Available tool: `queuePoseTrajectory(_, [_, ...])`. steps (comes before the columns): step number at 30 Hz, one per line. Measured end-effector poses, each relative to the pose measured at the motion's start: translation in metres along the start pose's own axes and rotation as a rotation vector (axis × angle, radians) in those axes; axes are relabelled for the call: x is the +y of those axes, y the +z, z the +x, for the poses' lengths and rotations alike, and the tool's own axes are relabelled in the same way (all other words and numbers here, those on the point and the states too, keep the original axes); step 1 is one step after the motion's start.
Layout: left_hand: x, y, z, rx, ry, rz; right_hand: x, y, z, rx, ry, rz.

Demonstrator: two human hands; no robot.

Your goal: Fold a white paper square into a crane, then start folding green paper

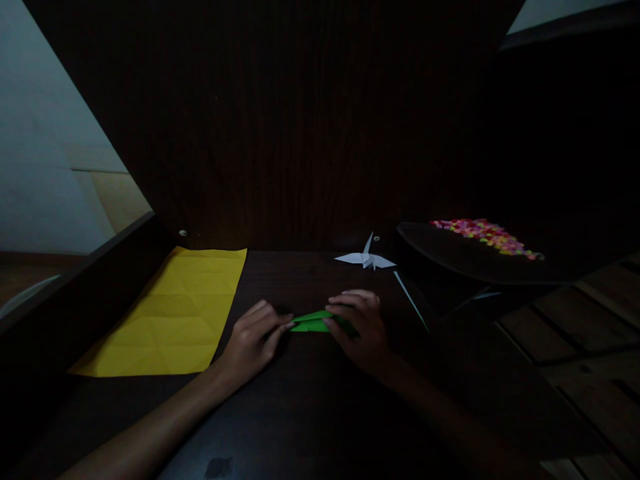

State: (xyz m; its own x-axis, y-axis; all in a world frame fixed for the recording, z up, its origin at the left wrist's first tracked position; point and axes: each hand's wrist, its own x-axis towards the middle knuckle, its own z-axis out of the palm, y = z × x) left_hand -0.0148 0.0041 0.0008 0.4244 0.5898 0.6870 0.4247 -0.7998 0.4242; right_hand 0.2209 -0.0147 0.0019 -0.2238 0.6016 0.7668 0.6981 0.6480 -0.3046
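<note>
A piece of folded green paper (311, 323) lies between my hands, low over the dark tabletop. Thumb and fingers of my left hand (257, 333) pinch its left end. On the right, my right hand (361, 330) grips the other end, thumb in front and fingers behind, hiding part of the paper. Beyond my right hand rests a white paper crane (367, 259) with its wings spread. A large creased sheet of yellow paper (185, 313) lies flat to the left of my left hand.
A thin pale strip (411, 300) lies right of the crane. Small pink, red and yellow pieces (487, 237) cover part of a dark curved surface (450, 257) at the right. A dark wooden panel (280, 133) rises behind the tabletop (280, 407). A low side board (75, 287) borders the left.
</note>
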Motion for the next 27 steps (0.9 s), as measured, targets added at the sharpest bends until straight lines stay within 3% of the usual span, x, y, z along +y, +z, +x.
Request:
queuePoseTrajectory(3, [0.001, 0.001, -0.001, -0.047, 0.012, -0.004, -0.001, -0.002, 0.001, 0.018, -0.020, -0.016])
queuePoseTrajectory(11, [0.004, 0.004, 0.001, -0.227, -0.188, -0.190, -0.004, -0.005, -0.002, 0.061, -0.110, -0.069])
queuePoseTrajectory(14, [0.004, 0.003, 0.002, -0.261, -0.353, -0.239, -0.008, -0.011, -0.004, 0.193, -0.244, -0.181])
queuePoseTrajectory(15, [0.004, 0.003, 0.002, -0.258, -0.432, -0.263, -0.010, -0.013, -0.004, 0.178, -0.352, -0.184])
queuePoseTrajectory(17, [0.003, 0.003, 0.004, -0.233, -0.601, -0.351, -0.017, -0.014, -0.005, 0.026, -0.513, -0.107])
queuePoseTrajectory(21, [0.000, 0.005, 0.008, -0.169, -0.904, -0.705, -0.030, -0.001, -0.009, -0.049, -0.367, 0.126])
queuePoseTrajectory(23, [0.000, 0.007, 0.009, -0.123, -0.990, -0.868, -0.032, 0.008, -0.010, -0.110, -0.147, 0.249])
queuePoseTrajectory(27, [0.003, 0.010, 0.007, -0.077, -1.042, -1.032, -0.028, 0.021, -0.010, -0.284, 0.464, 0.477])
